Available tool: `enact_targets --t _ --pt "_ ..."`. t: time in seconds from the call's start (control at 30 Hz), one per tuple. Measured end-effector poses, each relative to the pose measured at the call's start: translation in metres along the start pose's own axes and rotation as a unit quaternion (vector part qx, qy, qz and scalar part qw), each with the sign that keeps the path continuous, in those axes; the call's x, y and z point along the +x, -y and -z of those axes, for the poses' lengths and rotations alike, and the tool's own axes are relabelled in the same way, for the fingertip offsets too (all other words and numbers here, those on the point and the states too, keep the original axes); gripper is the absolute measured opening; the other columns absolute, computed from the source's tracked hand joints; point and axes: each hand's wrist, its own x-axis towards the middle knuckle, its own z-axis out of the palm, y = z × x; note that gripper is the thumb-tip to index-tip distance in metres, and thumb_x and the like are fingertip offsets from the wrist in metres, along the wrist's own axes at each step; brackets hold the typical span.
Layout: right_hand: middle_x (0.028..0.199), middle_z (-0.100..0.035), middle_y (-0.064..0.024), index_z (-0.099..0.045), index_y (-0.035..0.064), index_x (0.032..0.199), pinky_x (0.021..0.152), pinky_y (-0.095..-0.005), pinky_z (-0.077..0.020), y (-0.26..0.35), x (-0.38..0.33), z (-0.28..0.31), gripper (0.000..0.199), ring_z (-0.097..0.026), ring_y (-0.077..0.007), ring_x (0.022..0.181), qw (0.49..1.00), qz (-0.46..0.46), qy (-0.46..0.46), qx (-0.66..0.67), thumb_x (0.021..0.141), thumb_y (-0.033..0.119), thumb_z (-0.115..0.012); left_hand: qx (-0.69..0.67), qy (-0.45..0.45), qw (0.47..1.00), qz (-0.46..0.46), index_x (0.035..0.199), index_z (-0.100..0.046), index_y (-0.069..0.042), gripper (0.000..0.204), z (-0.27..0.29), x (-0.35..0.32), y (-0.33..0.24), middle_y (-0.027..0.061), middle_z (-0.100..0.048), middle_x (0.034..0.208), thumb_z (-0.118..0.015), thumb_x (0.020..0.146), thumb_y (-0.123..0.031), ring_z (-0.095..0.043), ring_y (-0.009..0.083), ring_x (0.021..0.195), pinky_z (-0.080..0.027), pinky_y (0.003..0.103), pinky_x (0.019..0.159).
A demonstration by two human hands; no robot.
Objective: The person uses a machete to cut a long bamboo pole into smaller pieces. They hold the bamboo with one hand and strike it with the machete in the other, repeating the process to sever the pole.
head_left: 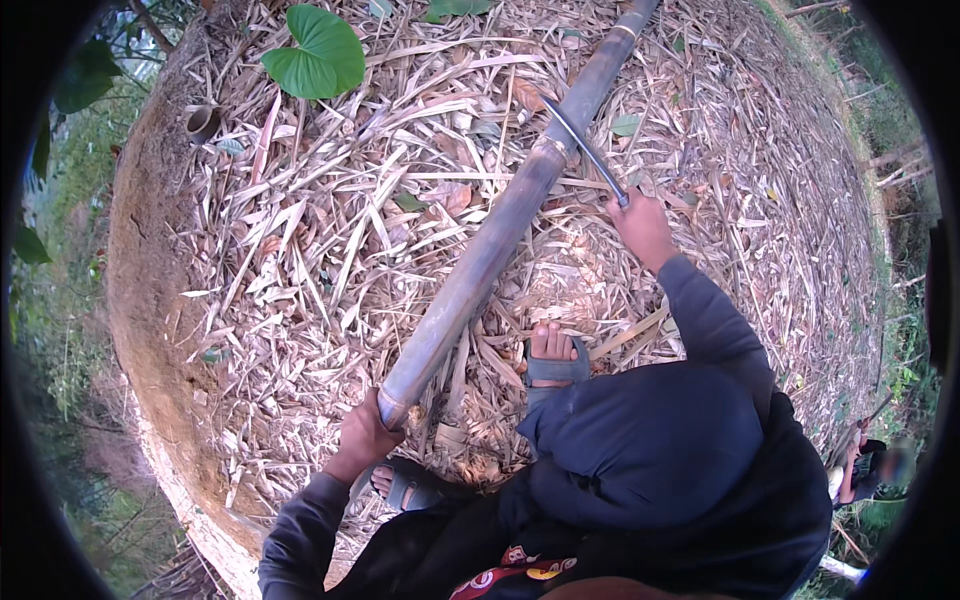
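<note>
A long, thick bamboo pole (482,255) slants from my lower left up to the far right. Around its near end, my left hand (366,436) is closed; some of the fingers are hidden by the pole. My right hand (643,229) grips a machete (586,148) by the handle, to the right of the pole. The blade crosses over the pole close to one of its joints, tip pointing up and left. Whether the blade touches the bamboo I cannot tell.
Dry bamboo leaves and strips (330,240) cover the ground. A big green leaf (318,58) stands at the far left, with a short hollow bamboo piece (203,122) near it. My sandaled feet (556,358) are beside the pole. Another person (868,465) is at the right edge.
</note>
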Motion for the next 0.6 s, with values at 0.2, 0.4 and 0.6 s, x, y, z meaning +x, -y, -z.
enact_targets --t 0.2,0.4,0.6 --pt "0.072 -0.068 -0.0208 -0.065 0.0003 0.097 0.065 -0.0509 -0.0564 0.01 0.0 0.003 0.035 -0.07 -0.0421 0.07 0.999 -0.009 0.007 -0.04 0.091 0.034 -0.068 0.061 -0.089 0.994 0.024 0.12 -0.047 -0.001 0.058 0.013 -0.007 -0.002 0.0256 -0.068 0.084 -0.076 0.072 -0.015 -0.069 0.045 0.076 -0.055 0.055 0.07" --pt "0.075 -0.069 -0.0245 -0.066 -0.0005 0.096 0.067 -0.0529 -0.0565 0.03 0.008 -0.005 0.033 -0.07 -0.0437 0.071 0.986 0.156 0.015 -0.059 0.092 0.032 -0.066 0.078 -0.122 0.989 0.027 0.122 -0.047 -0.002 0.061 0.02 -0.006 0.01 0.0248 -0.068 0.09 -0.077 0.071 -0.016 -0.07 0.0445 0.081 -0.057 0.052 0.073" --pt "0.074 -0.07 -0.0196 -0.065 0.004 0.102 0.066 -0.0502 -0.0568 -0.008 0.032 -0.003 0.038 -0.072 -0.0388 0.071 0.998 -0.048 -0.006 -0.052 0.089 0.039 -0.072 0.065 -0.118 0.991 0.01 0.123 -0.046 -0.002 0.062 0.013 0.003 0.006 0.0247 -0.068 0.088 -0.077 0.071 -0.015 -0.07 0.0448 0.079 -0.057 0.052 0.073"
